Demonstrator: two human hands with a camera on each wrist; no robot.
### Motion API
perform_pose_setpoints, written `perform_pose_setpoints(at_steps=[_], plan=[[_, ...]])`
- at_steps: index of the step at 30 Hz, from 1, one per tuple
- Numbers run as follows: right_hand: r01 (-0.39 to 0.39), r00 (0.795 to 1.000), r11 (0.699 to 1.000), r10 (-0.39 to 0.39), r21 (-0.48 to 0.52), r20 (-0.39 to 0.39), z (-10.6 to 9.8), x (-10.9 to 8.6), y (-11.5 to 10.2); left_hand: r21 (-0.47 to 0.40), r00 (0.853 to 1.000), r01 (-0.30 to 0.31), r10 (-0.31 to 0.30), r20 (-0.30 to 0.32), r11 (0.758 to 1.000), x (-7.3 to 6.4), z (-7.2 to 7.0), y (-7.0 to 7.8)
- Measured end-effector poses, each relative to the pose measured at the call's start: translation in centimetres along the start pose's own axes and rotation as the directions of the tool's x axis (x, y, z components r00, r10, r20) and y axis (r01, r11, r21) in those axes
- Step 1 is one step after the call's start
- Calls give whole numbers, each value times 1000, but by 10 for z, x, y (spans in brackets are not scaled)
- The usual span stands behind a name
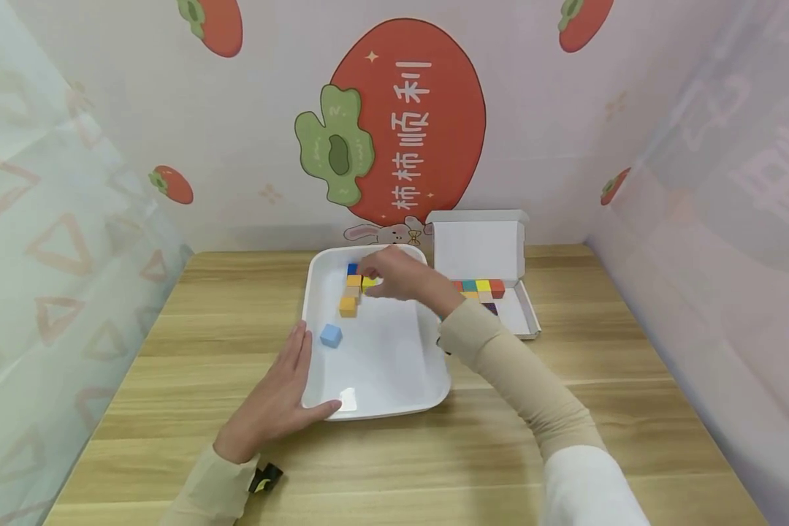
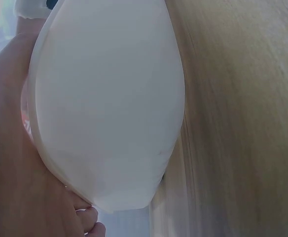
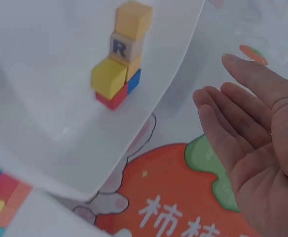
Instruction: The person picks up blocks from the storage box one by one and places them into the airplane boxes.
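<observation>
My straight-fingered left hand [image 1: 272, 403] touches the white tray [image 1: 391, 365]; my right hand [image 1: 397, 275], fingers loosely bent, empty, hovers by far coloured cubes [image 1: 348, 308].

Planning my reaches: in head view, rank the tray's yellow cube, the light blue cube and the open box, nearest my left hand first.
1. Light blue cube, left in the tray.
2. Yellow cube, tray's far end.
3. Open box, right of tray.

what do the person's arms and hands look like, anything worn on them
The left hand and right hand are bare, without gloves. Beige sleeves cover both forearms, with white fabric farther up the right. A small black object with a yellow patch sits by the left cuff.
</observation>
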State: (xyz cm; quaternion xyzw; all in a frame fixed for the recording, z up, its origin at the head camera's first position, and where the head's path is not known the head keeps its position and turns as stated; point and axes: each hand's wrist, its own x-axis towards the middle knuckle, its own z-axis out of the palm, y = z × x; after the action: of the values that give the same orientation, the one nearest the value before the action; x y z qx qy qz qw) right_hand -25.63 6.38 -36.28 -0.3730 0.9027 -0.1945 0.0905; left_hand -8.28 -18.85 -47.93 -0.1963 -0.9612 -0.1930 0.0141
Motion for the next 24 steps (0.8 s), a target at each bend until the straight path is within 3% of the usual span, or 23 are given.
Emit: perform_pose_setpoints(at_steps=[7,16,20,24], plan=[[58,994,998,-61,34,89,30,23,-24,17,999,-24,24,-25,1000,0,1,-1],[-85,969,996,84,-6,230,74,39,-28,20,1000,-19,19,-5,1000,0,0,-3],[-105,962,994,104,-8,252,88,45,-27,18,1000,-29,29,-9,999,0,2,-3],[-77,966,997,73,5,247,94,48,-25,18,1000,-28,28,-7,999,0,1,-2]])
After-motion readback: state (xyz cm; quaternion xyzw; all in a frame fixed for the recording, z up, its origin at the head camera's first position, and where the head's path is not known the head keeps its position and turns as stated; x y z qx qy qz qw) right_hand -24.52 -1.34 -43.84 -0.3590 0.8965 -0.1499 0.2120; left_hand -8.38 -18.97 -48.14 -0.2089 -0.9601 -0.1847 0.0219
